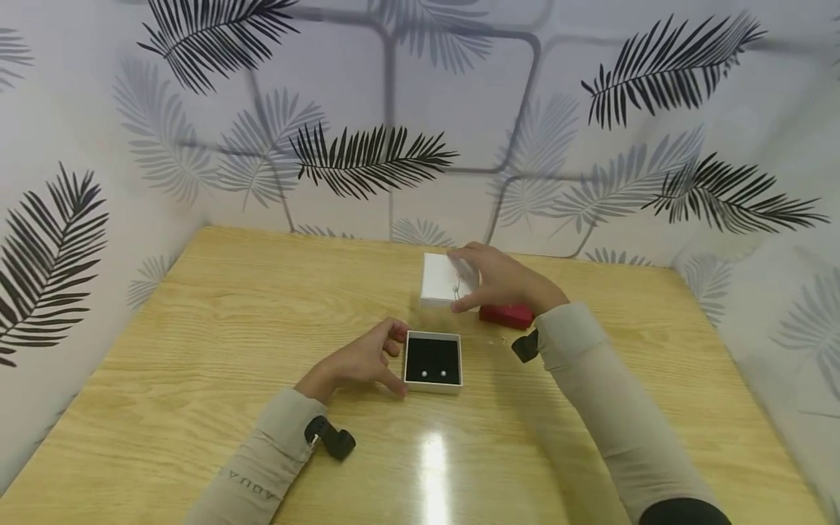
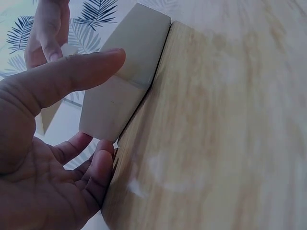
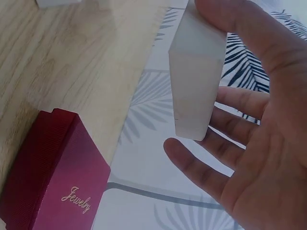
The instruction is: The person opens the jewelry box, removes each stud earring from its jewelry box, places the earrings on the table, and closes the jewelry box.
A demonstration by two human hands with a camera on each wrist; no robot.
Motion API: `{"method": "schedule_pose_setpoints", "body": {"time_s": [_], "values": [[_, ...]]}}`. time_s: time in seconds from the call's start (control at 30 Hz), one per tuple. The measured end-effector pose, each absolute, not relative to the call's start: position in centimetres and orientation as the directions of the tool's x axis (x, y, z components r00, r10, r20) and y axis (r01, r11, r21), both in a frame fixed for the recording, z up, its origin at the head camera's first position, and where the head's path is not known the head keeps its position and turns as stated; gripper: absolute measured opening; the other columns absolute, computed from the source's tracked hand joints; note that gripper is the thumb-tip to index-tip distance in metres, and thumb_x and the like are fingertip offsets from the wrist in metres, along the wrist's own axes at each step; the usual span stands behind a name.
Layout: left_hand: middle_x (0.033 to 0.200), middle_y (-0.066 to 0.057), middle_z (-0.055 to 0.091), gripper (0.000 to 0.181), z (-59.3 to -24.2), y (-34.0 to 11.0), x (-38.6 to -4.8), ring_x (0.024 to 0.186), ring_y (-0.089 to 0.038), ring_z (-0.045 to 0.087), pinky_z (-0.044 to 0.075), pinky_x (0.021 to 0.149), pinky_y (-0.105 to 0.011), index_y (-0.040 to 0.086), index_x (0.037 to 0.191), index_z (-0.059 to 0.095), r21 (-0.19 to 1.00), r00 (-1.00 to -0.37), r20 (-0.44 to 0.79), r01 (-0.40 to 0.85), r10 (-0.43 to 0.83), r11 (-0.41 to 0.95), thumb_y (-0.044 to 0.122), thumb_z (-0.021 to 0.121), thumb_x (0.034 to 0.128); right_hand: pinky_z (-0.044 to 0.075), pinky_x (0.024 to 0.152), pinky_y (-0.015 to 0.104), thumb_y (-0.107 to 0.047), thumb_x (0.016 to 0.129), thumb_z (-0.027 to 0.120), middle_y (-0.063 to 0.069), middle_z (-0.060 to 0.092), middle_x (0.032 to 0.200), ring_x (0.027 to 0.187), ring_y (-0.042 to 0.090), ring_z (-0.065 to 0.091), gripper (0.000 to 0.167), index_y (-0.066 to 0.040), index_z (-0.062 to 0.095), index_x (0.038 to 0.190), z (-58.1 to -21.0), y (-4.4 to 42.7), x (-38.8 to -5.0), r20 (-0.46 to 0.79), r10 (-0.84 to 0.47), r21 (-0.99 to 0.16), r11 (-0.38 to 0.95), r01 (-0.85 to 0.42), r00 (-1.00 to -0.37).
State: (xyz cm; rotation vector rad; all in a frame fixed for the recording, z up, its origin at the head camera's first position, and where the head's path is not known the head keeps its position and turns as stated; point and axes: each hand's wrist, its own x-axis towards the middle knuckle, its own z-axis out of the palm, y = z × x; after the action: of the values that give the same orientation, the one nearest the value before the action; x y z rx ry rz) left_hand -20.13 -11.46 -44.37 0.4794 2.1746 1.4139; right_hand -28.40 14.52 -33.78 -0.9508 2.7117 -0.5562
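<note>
On the red jewelry box (image 3: 72, 184), one word is showing in golden script: "Jewelry". Some letters are also running along the left sleeve (image 1: 262, 456), but they are too small for me to read surely. One red box is lying on the wooden surface (image 1: 262, 292), just beside the right hand (image 1: 497, 275) and partly hidden by it. One white box base (image 1: 433, 389) is standing open near the middle of the surface, and inside it one black insert (image 1: 432, 354) is carrying two pearl studs (image 1: 442, 373), side by side. The left hand (image 1: 367, 361) is pinching the left wall of this base, thumb at the near corner and fingers at the far corner. The right hand is pinching one white lid (image 1: 438, 273) between thumb and fingers, and is holding it raised toward the surface's far edge.
</note>
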Motion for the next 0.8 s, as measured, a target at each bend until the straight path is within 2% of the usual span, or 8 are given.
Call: {"method": "schedule_pose_setpoints", "body": {"time_s": [0.2, 0.57, 0.8], "values": [[0.141, -0.016, 0.041, 0.092, -44.3, -11.5, -20.1, 0.117, -0.025, 0.043, 0.045, 0.094, -0.035, 0.005, 0.143, 0.036, 0.920, -0.812, -0.211, 0.023, 0.544, 0.392, 0.006, 0.090, 0.0686, 0.035, 0.116, 0.052, -0.036, 0.075, 0.086, 0.018, 0.049, 0.144, 0.133, 0.033, 0.045, 0.097, -0.001, 0.037, 0.152, -34.3, 13.8, -30.1, -0.108, -0.640, -0.403, 0.728, -0.555, -0.761], [0.140, -0.015, 0.042, 0.090, -44.1, -11.4, -20.0, 0.118, -0.026, 0.043, 0.045, 0.097, -0.039, 0.006, 0.141, 0.037, 0.917, -0.816, -0.222, 0.012, 0.534, 0.400, 0.007, 0.090, 0.0683, 0.043, 0.102, 0.049, -0.031, 0.075, 0.087, 0.020, 0.051, 0.138, 0.117, 0.031, 0.049, 0.095, 0.000, 0.039, 0.151, -35.5, 13.3, -31.2, -0.115, -0.621, -0.439, 0.732, -0.521, -0.775], [0.139, -0.014, 0.043, 0.090, -44.3, -11.3, -20.0, 0.118, -0.027, 0.045, 0.045, 0.098, -0.040, 0.006, 0.140, 0.038, 0.911, -0.824, -0.217, 0.021, 0.523, 0.411, 0.007, 0.091, 0.0671, 0.042, 0.107, 0.050, -0.027, 0.075, 0.088, 0.021, 0.050, 0.144, 0.126, 0.034, 0.050, 0.096, 0.002, 0.037, 0.151, -37.1, 13.3, -32.0, -0.131, -0.583, -0.467, 0.750, -0.469, -0.802]]}}
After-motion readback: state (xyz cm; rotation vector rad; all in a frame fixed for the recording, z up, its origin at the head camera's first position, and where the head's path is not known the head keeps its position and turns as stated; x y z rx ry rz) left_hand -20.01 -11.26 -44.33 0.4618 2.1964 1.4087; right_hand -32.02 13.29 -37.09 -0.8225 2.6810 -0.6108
